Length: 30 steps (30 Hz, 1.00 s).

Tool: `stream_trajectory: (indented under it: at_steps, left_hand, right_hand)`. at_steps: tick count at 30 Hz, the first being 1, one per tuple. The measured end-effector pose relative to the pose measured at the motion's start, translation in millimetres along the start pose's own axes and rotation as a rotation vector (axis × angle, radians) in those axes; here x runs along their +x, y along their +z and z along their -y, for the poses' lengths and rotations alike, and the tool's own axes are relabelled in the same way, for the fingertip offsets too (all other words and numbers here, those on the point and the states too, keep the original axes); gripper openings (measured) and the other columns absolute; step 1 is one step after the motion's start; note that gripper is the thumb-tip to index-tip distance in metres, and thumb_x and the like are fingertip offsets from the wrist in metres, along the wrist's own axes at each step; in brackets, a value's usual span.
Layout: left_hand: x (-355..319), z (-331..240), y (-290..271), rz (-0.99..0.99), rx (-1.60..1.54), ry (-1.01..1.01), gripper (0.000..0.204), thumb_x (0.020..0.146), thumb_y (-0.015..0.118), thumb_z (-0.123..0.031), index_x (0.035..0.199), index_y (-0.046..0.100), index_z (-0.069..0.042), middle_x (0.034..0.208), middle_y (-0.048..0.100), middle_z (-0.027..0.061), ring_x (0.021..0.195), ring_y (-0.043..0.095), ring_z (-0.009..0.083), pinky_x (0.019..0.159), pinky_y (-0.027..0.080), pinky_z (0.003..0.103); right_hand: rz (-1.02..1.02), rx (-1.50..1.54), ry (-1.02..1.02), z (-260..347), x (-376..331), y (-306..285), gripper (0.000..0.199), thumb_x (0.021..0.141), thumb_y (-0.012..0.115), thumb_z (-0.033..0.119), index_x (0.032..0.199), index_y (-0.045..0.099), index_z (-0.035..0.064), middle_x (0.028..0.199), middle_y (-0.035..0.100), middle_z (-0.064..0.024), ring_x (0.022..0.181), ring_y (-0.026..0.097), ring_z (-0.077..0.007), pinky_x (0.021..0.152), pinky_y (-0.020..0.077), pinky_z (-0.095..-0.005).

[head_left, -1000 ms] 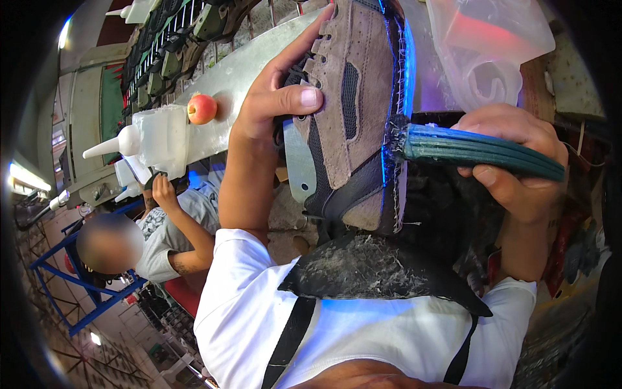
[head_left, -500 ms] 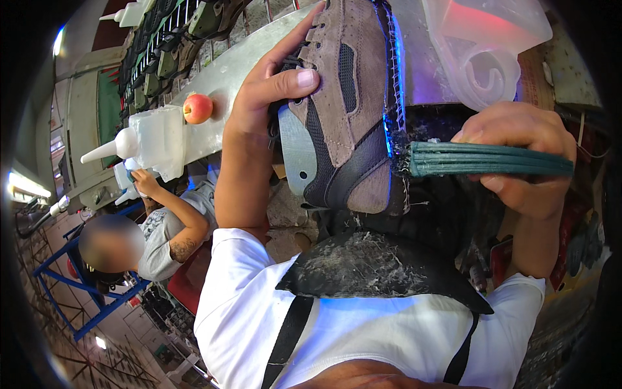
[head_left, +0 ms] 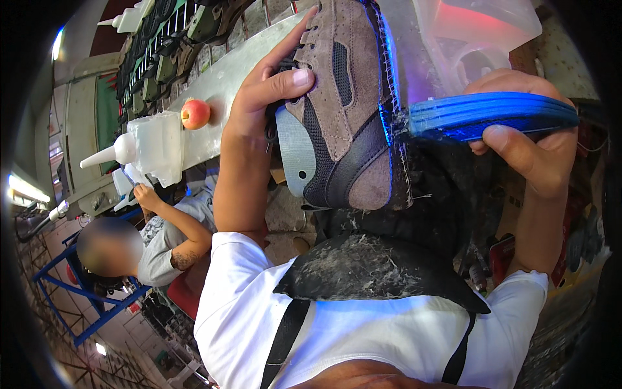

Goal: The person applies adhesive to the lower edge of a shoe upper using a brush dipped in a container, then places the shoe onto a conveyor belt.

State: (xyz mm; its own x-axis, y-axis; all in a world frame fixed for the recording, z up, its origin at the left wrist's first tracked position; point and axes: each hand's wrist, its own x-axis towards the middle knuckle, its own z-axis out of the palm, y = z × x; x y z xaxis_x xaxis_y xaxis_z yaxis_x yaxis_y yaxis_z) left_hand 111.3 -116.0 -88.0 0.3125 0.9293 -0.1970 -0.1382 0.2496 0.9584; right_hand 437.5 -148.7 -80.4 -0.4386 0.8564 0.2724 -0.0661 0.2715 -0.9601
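In the upper middle a brown suede and black mesh shoe upper [head_left: 359,84] lies on its side, a grey-blue panel at its heel end. My left hand [head_left: 265,91] grips it from the left, thumb pressed by the lace holes. My right hand [head_left: 534,152] is closed round the broad blue handle of a brush [head_left: 479,117]. The brush's dark bristles touch the stitched bottom edge of the upper, where a wet-looking line glows blue. Part of the right fingers is hidden behind the handle.
A translucent plastic container [head_left: 466,39] stands beyond my right hand. On the metal table to the left are an apple [head_left: 195,114] and a white squeeze bottle [head_left: 155,146]. A rack of shoes [head_left: 170,58] stands behind. A co-worker [head_left: 175,236] sits at the left, hand on another bottle.
The brush has moved up along the upper's bottom edge, and its handle has tilted, looking bluer under the light. My left hand and the upper have shifted slightly left.
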Motion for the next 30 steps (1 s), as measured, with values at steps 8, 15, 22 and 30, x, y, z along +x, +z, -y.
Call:
stream_trajectory:
  at_steps: [8,15,22,30]
  left_hand:
    - [0,2,2,-0.012,-0.066,-0.003,0.090,0.077,0.065,-0.025,0.154,0.028,0.005,0.148,0.046,0.0237,0.134,0.051,0.0333,0.115,0.038,0.041]
    - [0,1,6,0.009,-0.148,-0.045,0.083,0.081,0.063,-0.022,0.153,0.032,0.003,0.146,0.049,0.0200,0.131,0.054,0.0306,0.113,0.039,0.040]
    - [0,5,10,-0.027,-0.320,-0.098,0.074,0.088,0.062,-0.020,0.153,0.035,0.001,0.142,0.054,0.0182,0.129,0.056,0.0280,0.110,0.042,0.036]
    - [-11,-1,17,-0.113,-0.545,-0.212,0.043,0.096,0.059,-0.021,0.130,0.055,0.005,0.117,0.069,0.0185,0.103,0.070,0.0284,0.094,0.056,0.039]
  right_hand:
    - [0.240,-0.055,-0.270,-1,12,-11,0.033,0.082,0.075,0.015,0.104,0.065,-0.0073,0.099,0.067,-0.0214,0.066,0.065,-0.0171,0.060,0.0548,-0.0273]
    - [0.296,-0.265,-0.325,21,16,-14,0.034,0.080,0.077,0.025,0.097,0.068,-0.0037,0.087,0.069,-0.0209,0.073,0.070,-0.0271,0.068,0.0584,-0.0351]
    - [0.437,-0.408,-0.389,44,24,-27,0.038,0.082,0.076,0.028,0.100,0.068,-0.0042,0.090,0.069,-0.0220,0.079,0.071,-0.0305,0.073,0.0580,-0.0375]
    - [0.536,-0.224,-0.386,62,48,-45,0.035,0.081,0.077,0.024,0.100,0.069,-0.0045,0.093,0.069,-0.0232,0.083,0.070,-0.0315,0.076,0.0574,-0.0379]
